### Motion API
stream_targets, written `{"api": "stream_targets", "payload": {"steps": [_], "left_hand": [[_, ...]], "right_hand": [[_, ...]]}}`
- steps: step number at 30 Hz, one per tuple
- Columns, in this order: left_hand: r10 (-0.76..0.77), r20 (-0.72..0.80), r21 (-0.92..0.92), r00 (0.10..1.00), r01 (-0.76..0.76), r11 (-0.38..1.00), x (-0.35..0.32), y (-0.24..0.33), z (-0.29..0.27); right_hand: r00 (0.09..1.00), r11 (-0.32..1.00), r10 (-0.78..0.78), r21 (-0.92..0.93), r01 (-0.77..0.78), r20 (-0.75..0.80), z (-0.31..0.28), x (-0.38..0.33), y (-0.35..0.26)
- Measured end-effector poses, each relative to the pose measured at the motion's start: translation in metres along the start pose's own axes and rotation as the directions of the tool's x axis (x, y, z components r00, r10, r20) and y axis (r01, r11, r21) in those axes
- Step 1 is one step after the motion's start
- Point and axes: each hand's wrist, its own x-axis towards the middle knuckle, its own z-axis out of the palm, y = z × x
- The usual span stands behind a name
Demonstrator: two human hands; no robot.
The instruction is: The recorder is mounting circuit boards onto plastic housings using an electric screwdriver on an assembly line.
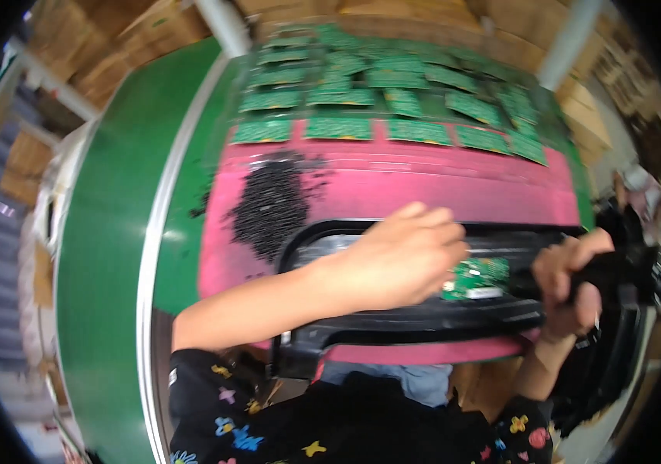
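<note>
Across the pink mat lies a long black plastic housing [415, 321] with a raised rim. A green circuit board [479, 277] sits inside its recess. Over the board's left end is my left hand [408, 251], its fingers curled together; whatever they may pinch is hidden. My right hand [570, 282], at the housing's right end, has its fingers wrapped round a dark black object [620, 278]. Blur and the dark background keep its kind from showing. Left of the housing, a heap of small black pieces [269, 205], perhaps screws, is spread on the mat.
Several rows of green circuit boards [338, 128] lie along the back of the pink mat [423, 182]. On the left, a metal rail [162, 216] runs beside a green surface [110, 255]. Cardboard boxes [408, 15] stand behind, and dark items crowd the right side.
</note>
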Motion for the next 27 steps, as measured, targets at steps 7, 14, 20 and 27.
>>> {"api": "stream_targets", "payload": {"steps": [7, 14, 20, 27], "left_hand": [[-0.022, 0.064, -0.048, 0.998, 0.026, 0.999, 0.009, 0.008, -0.001], [-0.038, 0.068, -0.043, 0.997, 0.041, 0.998, 0.014, 0.013, -0.005], [-0.048, 0.032, -0.060, 0.998, 0.050, 0.997, 0.008, 0.010, -0.004], [-0.057, -0.123, -0.039, 0.991, 0.053, 0.998, 0.019, 0.023, -0.023]], "right_hand": [[0.991, 0.993, 0.114, -0.049, -0.111, 0.075, -0.009, 0.008, -0.018], [0.803, 0.843, 0.437, 0.495, -0.210, -0.405, -0.049, 0.041, -0.021], [0.893, 0.995, 0.103, 0.048, -0.091, -0.438, 0.008, 0.012, -0.042], [0.352, -0.079, -0.601, -0.491, 0.868, 0.718, 0.116, -0.016, -0.065]]}}
